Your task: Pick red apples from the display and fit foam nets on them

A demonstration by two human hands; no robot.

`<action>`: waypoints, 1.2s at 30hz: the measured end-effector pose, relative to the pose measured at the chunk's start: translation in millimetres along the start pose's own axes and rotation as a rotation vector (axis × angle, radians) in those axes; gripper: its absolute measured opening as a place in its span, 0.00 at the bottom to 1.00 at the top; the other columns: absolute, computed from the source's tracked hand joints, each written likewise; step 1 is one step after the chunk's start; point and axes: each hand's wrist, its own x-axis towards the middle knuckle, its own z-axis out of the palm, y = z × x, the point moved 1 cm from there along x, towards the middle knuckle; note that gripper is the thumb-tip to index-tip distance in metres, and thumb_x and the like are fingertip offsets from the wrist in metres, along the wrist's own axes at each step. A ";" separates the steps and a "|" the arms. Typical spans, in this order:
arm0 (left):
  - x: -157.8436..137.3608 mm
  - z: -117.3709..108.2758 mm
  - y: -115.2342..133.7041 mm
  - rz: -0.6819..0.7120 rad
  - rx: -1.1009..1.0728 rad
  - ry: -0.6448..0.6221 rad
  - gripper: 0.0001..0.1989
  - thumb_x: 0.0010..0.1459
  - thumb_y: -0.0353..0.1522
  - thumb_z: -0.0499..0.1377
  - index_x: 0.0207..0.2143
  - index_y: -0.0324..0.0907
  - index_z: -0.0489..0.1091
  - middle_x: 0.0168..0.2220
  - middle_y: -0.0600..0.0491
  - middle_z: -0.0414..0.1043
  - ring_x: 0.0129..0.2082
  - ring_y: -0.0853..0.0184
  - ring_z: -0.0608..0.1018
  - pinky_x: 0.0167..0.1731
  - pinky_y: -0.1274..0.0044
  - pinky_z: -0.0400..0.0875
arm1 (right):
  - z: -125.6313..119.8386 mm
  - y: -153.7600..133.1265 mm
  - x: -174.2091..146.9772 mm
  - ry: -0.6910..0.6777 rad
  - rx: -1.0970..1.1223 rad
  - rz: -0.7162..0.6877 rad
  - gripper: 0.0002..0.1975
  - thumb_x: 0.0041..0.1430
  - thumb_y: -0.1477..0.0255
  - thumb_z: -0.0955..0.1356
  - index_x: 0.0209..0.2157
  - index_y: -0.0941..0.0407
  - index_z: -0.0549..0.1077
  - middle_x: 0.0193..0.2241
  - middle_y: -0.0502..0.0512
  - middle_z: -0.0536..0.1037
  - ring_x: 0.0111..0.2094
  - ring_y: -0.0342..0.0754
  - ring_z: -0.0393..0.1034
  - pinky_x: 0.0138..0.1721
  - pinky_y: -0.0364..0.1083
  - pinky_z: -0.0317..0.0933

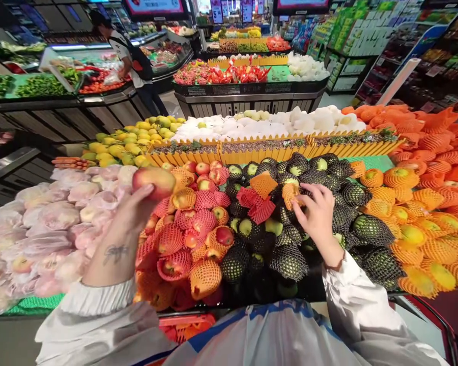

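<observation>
Left hand (135, 206), at about 9 o'clock of the frame centre, is raised over the fruit display, fingers curled around a bare red-yellow apple (155, 181); forearm upright, white sleeve pushed back. The apple sits above the pile of apples in red and orange foam nets (191, 223), clear of them.

Right hand (317, 213), at about 3 o'clock of centre, rests on the display with fingers bent narrow, tips pinching an orange foam net (291, 194) that lies among green fruit in black nets (351, 223).

To 9 o'clock of the apple pile: fruit in pale pink wraps (41, 229). To 3 o'clock of the black nets: fruit in orange nets (412, 203). At 12 o'clock, a yellow picket divider (259, 150). At 11 o'clock, far back, another person (132, 56) stands at a vegetable counter.
</observation>
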 end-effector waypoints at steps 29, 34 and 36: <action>-284.4 284.7 -140.8 -0.599 -0.803 -0.451 0.37 0.51 0.35 0.76 0.62 0.44 0.68 0.51 0.48 0.79 0.47 0.61 0.81 0.49 0.74 0.73 | -133.4 32.4 -102.0 0.054 0.792 0.163 0.06 0.62 0.77 0.73 0.38 0.51 0.77 0.29 0.47 0.79 0.25 0.43 0.73 0.27 0.41 0.65; -310.7 320.3 -143.8 -0.564 -0.803 -0.581 0.43 0.41 0.32 0.80 0.60 0.46 0.69 0.55 0.47 0.77 0.54 0.56 0.79 0.54 0.70 0.71 | -157.4 63.9 -115.7 0.110 0.727 0.297 0.05 0.63 0.71 0.73 0.32 0.52 0.76 0.21 0.45 0.75 0.17 0.43 0.63 0.18 0.42 0.55; -318.3 331.8 -148.8 -0.584 -0.765 -0.591 0.41 0.37 0.30 0.80 0.56 0.44 0.71 0.53 0.46 0.78 0.55 0.53 0.79 0.56 0.67 0.70 | -163.4 76.3 -120.4 0.074 0.777 0.415 0.06 0.64 0.67 0.73 0.32 0.52 0.77 0.22 0.47 0.75 0.19 0.44 0.64 0.20 0.43 0.56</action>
